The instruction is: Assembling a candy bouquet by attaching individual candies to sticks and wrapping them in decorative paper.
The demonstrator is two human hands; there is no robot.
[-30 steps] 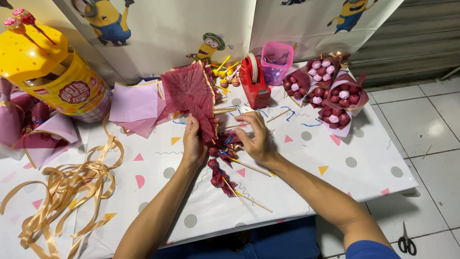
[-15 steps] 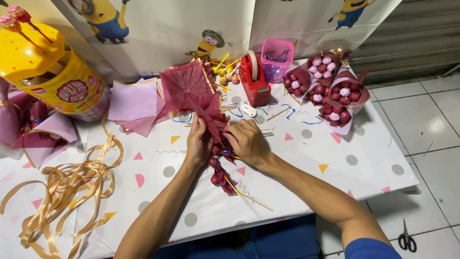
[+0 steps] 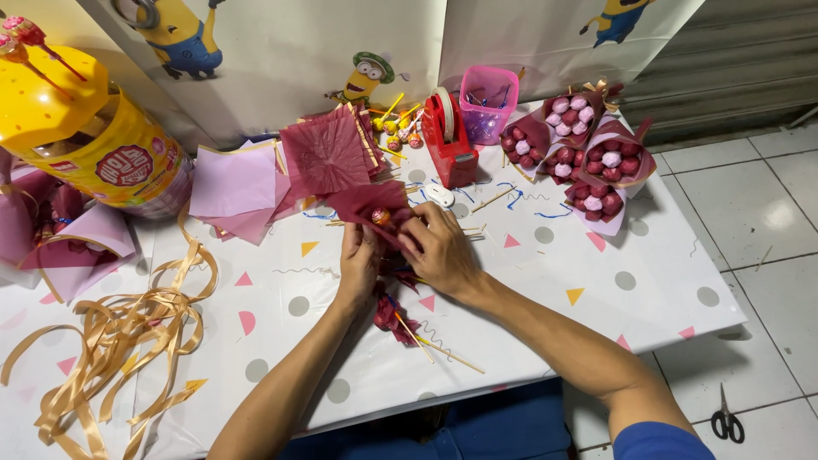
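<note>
Both forearms extend from the lower edge of the view up across the bench (image 3: 648, 290), converging near its centre. The left hand (image 3: 358, 264) lies palm-down with its fingers curled upward, pinching the lower part of a dark red paper sheet (image 3: 366, 203) wrapped about a lollipop cluster (image 3: 381, 216). The right hand (image 3: 439, 249) sits just beside it, touching the same bundle; its fingers are clenched on the right edge of the sheet, thumb toward the left hand.

Compared with the frame half a second earlier, both hands have shifted slightly up the bundle, and the sheet, previously spread as a raised fan above the hands, now folds lower around the cluster. The hands remain close together.

The bundle consists of round lollipops in red wrappers on thin pale sticks (image 3: 434, 347). One orange-red head shows at the opening of the sheet; more wrapped heads lie below the wrists, with the sticks running out toward the near bench edge. The bundle rests on the bench, between the hands and under them.

Surrounding items: a stack of pink and red paper squares (image 3: 256, 183) to the left; gold ribbon (image 3: 128, 332) in loose coils at far left; a yellow lollipop tub (image 3: 85, 136); a red tape dispenser (image 3: 450, 140); a pink cup (image 3: 487, 104); finished wrapped bouquets (image 3: 596, 158) at the right rear; scissors (image 3: 724, 419) on the floor.
</note>
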